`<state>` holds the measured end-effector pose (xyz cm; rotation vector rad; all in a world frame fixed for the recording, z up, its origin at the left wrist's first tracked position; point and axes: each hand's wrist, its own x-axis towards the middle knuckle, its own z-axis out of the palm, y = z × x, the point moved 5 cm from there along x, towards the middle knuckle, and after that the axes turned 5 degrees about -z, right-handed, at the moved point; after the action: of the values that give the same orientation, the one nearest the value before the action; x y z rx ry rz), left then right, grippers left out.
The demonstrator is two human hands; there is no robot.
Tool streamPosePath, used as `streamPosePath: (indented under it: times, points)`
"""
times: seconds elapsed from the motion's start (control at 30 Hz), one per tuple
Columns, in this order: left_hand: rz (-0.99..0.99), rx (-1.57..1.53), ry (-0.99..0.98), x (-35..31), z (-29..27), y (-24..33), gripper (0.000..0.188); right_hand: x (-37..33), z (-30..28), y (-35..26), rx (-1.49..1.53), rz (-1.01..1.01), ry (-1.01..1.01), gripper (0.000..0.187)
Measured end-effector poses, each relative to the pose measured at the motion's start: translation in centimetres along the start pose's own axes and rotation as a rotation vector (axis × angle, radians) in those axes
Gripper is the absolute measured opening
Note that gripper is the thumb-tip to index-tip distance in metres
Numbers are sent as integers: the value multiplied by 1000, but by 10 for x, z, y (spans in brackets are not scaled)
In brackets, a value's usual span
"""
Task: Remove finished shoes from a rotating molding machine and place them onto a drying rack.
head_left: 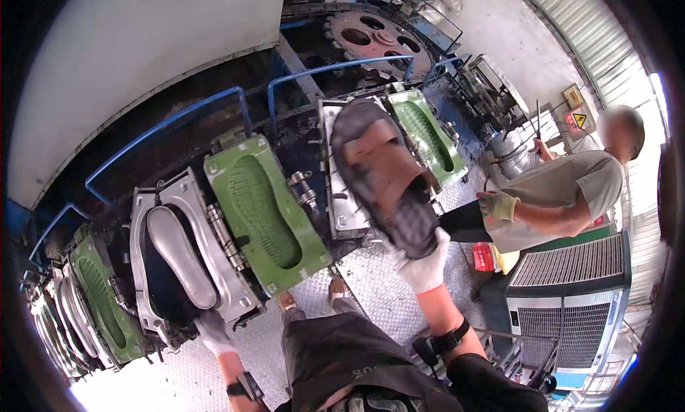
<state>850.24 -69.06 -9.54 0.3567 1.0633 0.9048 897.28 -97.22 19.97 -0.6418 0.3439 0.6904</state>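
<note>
I'm seeing the brown strapped sandal [389, 180] hanging from the right hand [423, 266]: gloved thumb and fingers are curling firmly around the heel, and the toe is pointing away toward the blue rail [339, 66]. The sandal is covering most of a silver mould plate [346, 216], next to a green mould half [428, 137]; I can't tell if the sole is touching metal. Left hand [215, 335], also gloved, is sitting at the lower edge of the other silver mould frame [143, 269], near its foot-shaped core [182, 255]. Its fingertips are hiding, so I'm not able to say how far they're spreading or whether they're gripping anything. Handling-wise: the heel-only hold is leaving the toe end unsupported, and I'm judging the sole bendy, so I'm favouring slow, level motion. I'm wanting the straps clear of the plate rim and the hinge [303, 191] before any turning. I'm treating the metal as possibly hot, and wanting left fingers outside the frame. A co-worker [571, 191] is standing on the right, so I'm advising against wide swings that way.
</note>
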Motion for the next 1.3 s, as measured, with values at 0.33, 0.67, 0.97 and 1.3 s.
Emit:
streamPosePath:
  times: [0.33,0.67,0.97,1.3]
  points:
    - [-341,1222,-648,-187,205,-229,45,136,-106,-160,167,-106,-1,73]
    - [-177,325,-131,-137,433,-362,55,98,-170,-145,-412,272,-13,64]
    - [192,72,203,-62,476,-329,41,122,-161,-151,-467,378,-343,63]
    - [-132,-278,-314,-38,510,-368,53,128,-81,-161,-1232,-103,-636,43]
